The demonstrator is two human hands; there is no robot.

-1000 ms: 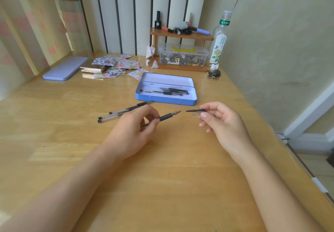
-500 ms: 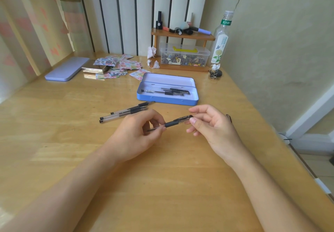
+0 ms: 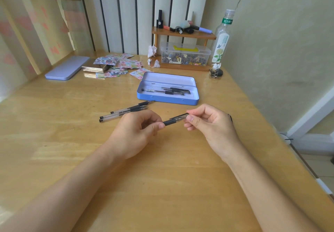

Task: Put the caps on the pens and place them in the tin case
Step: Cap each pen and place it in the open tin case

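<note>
A black-grip pen [image 3: 170,122] hangs between my hands above the wooden table. My left hand [image 3: 134,134] pinches its barrel. My right hand [image 3: 207,123] pinches the clear cap [image 3: 181,117], which sits over the pen's tip. Two uncapped pens [image 3: 124,112] lie side by side on the table just beyond my left hand. The open blue tin case [image 3: 168,99] stands further back, with capped pens [image 3: 168,91] lying in it.
The lilac tin lid [image 3: 66,68] lies at the back left beside scattered stickers [image 3: 117,65]. A wooden shelf [image 3: 183,34], a clear box of clips [image 3: 185,54] and a bottle [image 3: 221,38] stand at the back right. The table edge [image 3: 282,141] runs along my right.
My right hand has brought the cap to the pen held by my left hand and slid it over the tip. Both hands now touch the same pen.
</note>
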